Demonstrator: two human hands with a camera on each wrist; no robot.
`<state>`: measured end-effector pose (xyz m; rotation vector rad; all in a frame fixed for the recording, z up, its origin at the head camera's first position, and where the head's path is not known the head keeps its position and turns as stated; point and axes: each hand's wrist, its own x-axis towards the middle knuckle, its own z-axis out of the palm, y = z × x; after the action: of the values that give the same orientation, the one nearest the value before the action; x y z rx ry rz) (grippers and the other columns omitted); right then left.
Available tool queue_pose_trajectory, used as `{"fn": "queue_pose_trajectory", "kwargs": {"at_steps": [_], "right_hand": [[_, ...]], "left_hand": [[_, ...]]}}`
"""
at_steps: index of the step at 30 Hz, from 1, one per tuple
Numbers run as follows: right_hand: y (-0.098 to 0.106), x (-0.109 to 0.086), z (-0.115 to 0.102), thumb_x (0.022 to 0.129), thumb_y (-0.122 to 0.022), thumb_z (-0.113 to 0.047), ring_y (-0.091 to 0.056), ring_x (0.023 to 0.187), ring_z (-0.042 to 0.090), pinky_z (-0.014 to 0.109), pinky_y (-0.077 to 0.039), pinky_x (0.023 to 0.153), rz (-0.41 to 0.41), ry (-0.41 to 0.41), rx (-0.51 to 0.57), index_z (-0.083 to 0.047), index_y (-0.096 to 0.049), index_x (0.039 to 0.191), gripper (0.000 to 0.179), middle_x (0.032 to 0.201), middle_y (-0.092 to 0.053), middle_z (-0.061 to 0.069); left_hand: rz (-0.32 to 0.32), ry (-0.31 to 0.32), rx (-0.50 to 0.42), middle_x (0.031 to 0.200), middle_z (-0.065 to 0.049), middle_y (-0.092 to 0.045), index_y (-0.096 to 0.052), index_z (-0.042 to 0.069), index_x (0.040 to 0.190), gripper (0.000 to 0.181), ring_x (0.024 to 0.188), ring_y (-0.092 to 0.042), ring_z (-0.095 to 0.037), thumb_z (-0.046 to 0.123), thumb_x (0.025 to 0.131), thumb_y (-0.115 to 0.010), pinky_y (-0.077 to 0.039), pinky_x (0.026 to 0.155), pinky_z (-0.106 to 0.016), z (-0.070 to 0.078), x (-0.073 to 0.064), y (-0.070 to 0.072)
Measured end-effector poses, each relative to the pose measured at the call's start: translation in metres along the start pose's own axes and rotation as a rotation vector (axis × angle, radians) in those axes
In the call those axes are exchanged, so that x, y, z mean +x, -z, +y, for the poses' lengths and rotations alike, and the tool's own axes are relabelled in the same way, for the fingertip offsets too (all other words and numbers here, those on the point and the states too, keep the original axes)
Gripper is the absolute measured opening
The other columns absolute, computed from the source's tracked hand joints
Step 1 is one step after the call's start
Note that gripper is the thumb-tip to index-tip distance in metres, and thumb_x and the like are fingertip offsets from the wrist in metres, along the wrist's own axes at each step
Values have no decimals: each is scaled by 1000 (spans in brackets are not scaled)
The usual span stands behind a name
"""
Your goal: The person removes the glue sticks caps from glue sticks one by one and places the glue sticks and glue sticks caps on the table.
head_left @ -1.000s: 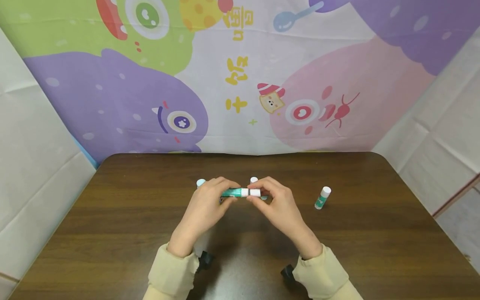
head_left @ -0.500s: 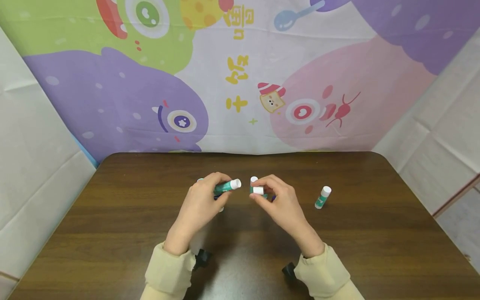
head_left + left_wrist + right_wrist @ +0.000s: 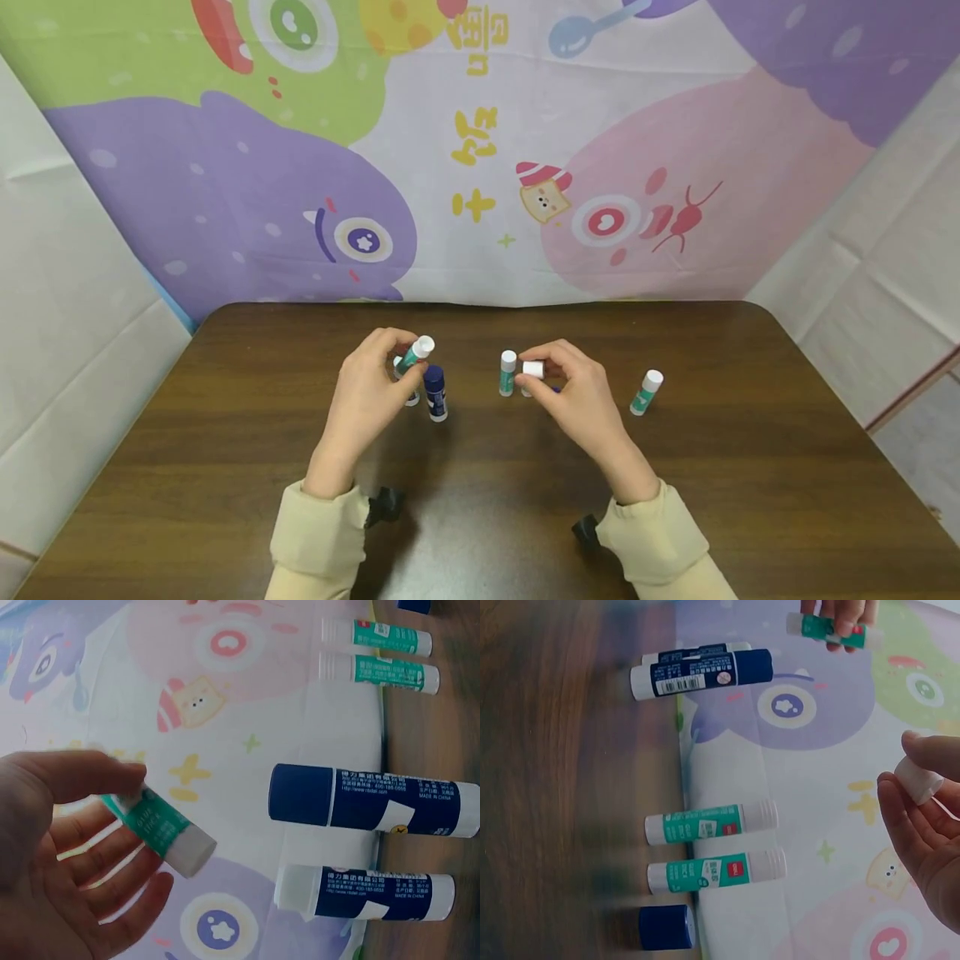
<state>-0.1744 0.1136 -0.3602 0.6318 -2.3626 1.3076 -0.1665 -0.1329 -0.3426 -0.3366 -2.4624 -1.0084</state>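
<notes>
"Left grip pinching a green glue stick, tilted, above the desk!"
"And the right grip?"
"Closed round a white cap, well apart from that stick! Near the left, a navy glue stick stands; far right, another green stick."

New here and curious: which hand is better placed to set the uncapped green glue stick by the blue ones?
Probably left: the left hand holds the green glue stick near the blue-capped glue stick; the right hand, farther away, pinches the white cap.
</notes>
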Motion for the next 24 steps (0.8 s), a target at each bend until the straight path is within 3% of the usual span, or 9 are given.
{"fn": "queue_pose_trajectory", "kwargs": {"at_steps": [7, 15, 19, 24], "right_hand": [[3, 2, 5, 75, -73, -14, -60, 76, 10, 26, -52, 70, 9, -18, -70, -9, -65, 95, 22, 89, -61, -1], [6, 3, 15, 76, -72, -16, -54, 69, 11, 24, -46, 61, -10, -84, -154, -8, -63, 96, 22, 84, -60, 0], [8, 3, 19, 75, -74, -14, -46, 62, 12, 22, -39, 54, -12, -113, -186, -9, -62, 92, 21, 75, -54, 1], [9, 4, 25, 74, -74, -11, -45, 62, 14, 25, -38, 56, -38, -178, -237, -8, -64, 90, 20, 73, -51, 3]], "left_hand": [[-1, 162, -2, 100, -10, -65, -61, 7, 99, 22, 96, -63, -26, 9, 77, -66, -45, 82, -42, -5, 1, 6], [13, 310, 88, 93, -15, -67, -62, 6, 102, 26, 86, -63, -33, 9, 77, -61, -45, 68, -45, -14, 0, 8], [2, 343, 119, 91, -13, -67, -62, 7, 103, 27, 80, -62, -33, 12, 77, -60, -44, 64, -45, -17, 1, 7], [-36, 375, 141, 88, -11, -66, -62, 7, 103, 27, 75, -61, -31, 14, 77, -59, -44, 63, -44, -22, 0, 5]]}}
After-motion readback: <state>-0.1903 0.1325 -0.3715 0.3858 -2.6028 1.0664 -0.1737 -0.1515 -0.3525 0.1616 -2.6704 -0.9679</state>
